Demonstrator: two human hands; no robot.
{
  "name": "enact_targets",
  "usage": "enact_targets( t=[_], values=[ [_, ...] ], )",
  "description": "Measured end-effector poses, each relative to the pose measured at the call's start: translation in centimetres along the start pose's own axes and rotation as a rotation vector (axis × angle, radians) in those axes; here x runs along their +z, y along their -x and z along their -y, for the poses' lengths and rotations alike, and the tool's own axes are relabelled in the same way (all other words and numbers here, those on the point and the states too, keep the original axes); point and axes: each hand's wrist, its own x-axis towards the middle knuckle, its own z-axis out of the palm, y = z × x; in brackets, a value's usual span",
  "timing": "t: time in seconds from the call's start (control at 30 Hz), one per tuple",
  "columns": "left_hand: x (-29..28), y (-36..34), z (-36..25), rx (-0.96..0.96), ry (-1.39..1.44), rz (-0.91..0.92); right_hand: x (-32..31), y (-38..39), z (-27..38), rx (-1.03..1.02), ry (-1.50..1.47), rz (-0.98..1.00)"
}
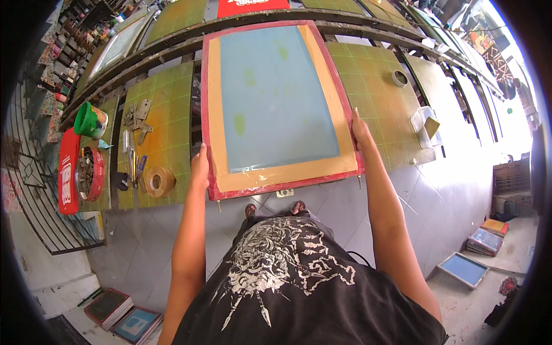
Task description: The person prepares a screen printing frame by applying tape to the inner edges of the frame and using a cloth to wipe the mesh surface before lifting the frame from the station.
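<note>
A large screen printing frame (276,103) with a red border, tan tape along its inner edges and blue mesh with a few greenish patches is held out in front of me. My left hand (199,167) grips its left side near the lower corner, thumb on top. On the opposite side my right hand (361,131) holds the red edge, a little higher up. Both hands' fingers are wrapped beneath the frame and mostly hidden. Small bolts and a metal plate (285,193) stick out at the near edge of the frame.
Green printing boards (158,115) lie left and right. On the left are a tape roll (160,181), metal hinges (138,118), a green tub (91,119) and a red tin (92,173). A plastic container (424,126) and small roll (400,79) sit right. More frames (463,270) rest low on both sides.
</note>
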Motion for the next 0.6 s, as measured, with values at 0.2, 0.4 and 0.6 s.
enact_targets(
  t=[0.2,0.4,0.6],
  values=[
    [-1.6,-1.2,-1.3,0.147,-0.124,-0.202,0.8,0.3,-1.6,-0.067,-0.132,-0.056],
    [-6.1,-1.3,-16.8,0.756,-0.349,-0.467,3.4,8.1,3.6,-0.457,-0.734,0.061],
    [-11.1,4.1,-43.8,1.016,-0.52,-0.391,2.1,11.1,10.4,-0.599,-0.587,0.357]
  ],
)
